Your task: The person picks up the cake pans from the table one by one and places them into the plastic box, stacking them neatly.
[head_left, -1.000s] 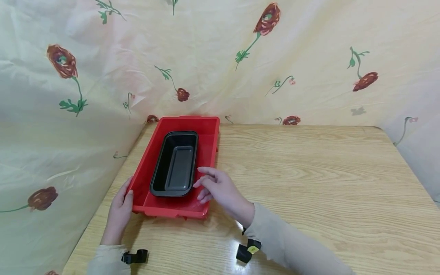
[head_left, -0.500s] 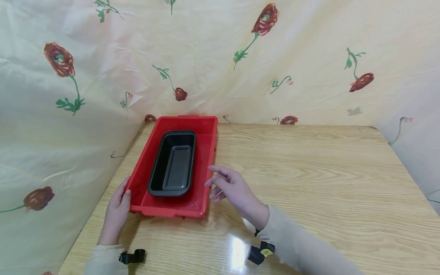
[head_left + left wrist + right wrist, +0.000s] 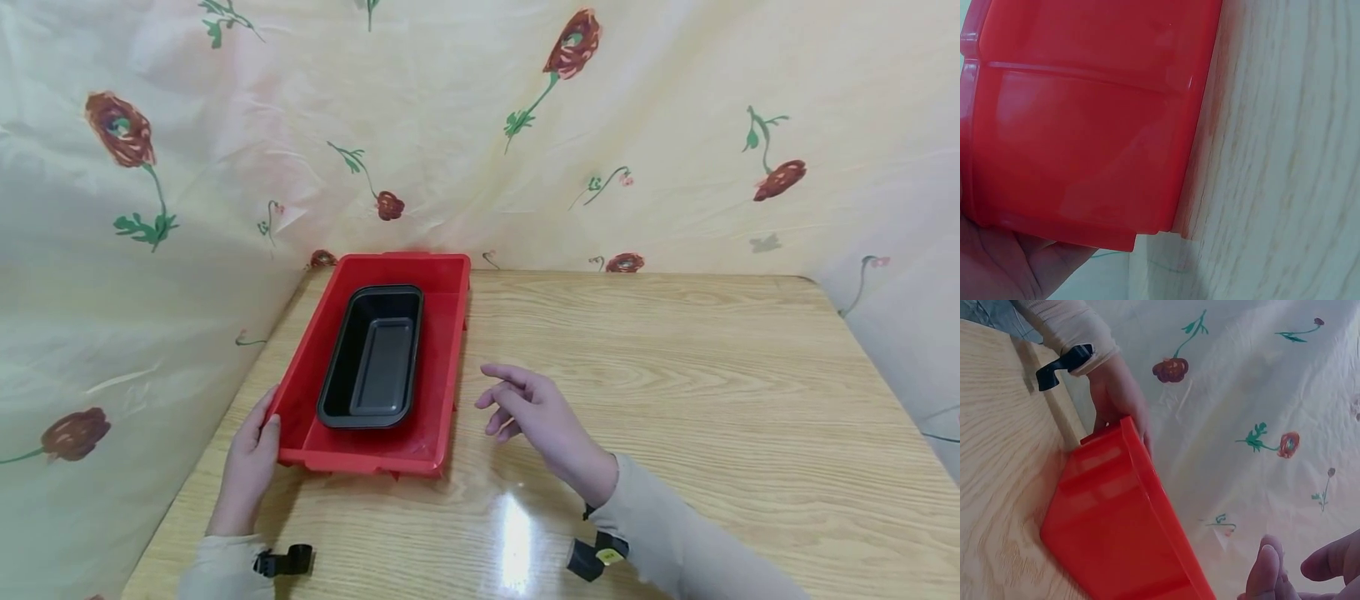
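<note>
A red plastic tray (image 3: pixel 438 358) stands at the left of the table, and a black loaf pan (image 3: pixel 386 367) sits inside it. My left hand (image 3: pixel 251 462) grips the tray's near left corner, thumb over the rim. In the left wrist view the tray's outer wall (image 3: pixel 1085 137) fills much of the picture, with part of the left hand (image 3: pixel 1022 262) under its rim. Apart from the tray, my right hand (image 3: pixel 540 417) hovers to its right, fingers loosely bent and holding nothing. The right wrist view shows its fingertips (image 3: pixel 1266 569) beside the tray (image 3: pixel 1122 519).
The wooden table (image 3: pixel 675 375) stretches to the right of the tray. A flowered cloth (image 3: pixel 450 125) hangs behind the table and along its left side. Each wrist wears a black camera mount, such as the left one (image 3: pixel 288 561).
My right hand has moved right, from over the tray's right side to a spot apart from it. My left hand keeps its grip on the corner. The head view has shifted slightly.
</note>
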The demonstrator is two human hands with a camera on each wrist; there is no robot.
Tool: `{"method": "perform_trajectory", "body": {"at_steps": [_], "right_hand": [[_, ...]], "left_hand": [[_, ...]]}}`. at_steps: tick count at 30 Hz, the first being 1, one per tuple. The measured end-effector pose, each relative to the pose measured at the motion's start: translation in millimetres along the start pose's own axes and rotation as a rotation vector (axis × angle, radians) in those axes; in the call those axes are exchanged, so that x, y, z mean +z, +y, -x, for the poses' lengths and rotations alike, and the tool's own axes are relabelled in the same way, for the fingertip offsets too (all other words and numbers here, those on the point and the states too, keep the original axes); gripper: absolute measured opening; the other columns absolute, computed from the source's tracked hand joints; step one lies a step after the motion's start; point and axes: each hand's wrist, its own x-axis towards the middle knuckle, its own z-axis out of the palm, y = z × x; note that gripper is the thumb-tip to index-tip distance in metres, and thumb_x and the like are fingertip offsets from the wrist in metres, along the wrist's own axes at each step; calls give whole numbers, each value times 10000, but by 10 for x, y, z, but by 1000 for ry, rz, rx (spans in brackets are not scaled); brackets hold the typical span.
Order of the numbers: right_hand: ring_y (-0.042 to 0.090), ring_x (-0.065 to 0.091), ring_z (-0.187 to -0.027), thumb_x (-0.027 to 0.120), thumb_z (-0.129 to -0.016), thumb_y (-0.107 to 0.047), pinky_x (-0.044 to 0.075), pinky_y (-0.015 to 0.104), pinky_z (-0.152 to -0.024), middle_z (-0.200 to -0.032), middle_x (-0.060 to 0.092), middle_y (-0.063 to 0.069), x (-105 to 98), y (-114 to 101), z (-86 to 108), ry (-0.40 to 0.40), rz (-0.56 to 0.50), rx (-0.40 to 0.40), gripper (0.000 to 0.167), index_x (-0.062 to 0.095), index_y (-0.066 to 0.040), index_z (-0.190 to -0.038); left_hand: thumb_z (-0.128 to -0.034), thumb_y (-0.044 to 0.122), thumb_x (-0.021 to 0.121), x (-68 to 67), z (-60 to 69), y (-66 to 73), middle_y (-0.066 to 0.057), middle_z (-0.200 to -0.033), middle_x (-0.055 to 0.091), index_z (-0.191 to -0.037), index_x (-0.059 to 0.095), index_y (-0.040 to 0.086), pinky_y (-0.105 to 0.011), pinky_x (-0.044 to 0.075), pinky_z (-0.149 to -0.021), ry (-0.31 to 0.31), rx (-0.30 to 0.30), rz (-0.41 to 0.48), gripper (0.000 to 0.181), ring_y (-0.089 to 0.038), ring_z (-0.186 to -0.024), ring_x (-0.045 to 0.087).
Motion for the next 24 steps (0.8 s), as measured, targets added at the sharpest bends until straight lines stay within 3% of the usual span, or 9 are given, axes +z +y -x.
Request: {"method": "perform_trajectory", "body": {"at_steps": [11, 20, 24], "right_hand": [[159, 638, -699, 475, -1023, -124, 550, 289, -650, -1013, 649, 138, -211, -27, 140, 13, 19, 3, 404, 463, 18, -1401], [164, 643, -714, 482, -1029, -151, 557, 310, -653, -1014, 646, 128, -409, -27, 251, 63, 37, -15, 415, 456, 20, -1406], [170, 645, -716, 484, -1030, -159, 559, 319, -659, -1015, 649, 116, -470, -36, 304, 86, 56, -5, 408, 463, -6, -1408]], "left_hand": [[-1068, 274, 302, -6, 6, 6, -170, -1555, 283, -1571, 205, 218, -480, 435, -975, -3, -2, -17, 516, -387, -1310, 368], [-1067, 277, 309, -19, 7, 3, -167, -1552, 288, -1570, 212, 211, -332, 473, -906, -6, 4, -27, 517, -384, -1306, 371], [-1068, 276, 307, -24, 9, -2, -171, -1551, 287, -1569, 215, 211, -203, 464, -828, -8, 11, -23, 514, -387, -1301, 373]]}}
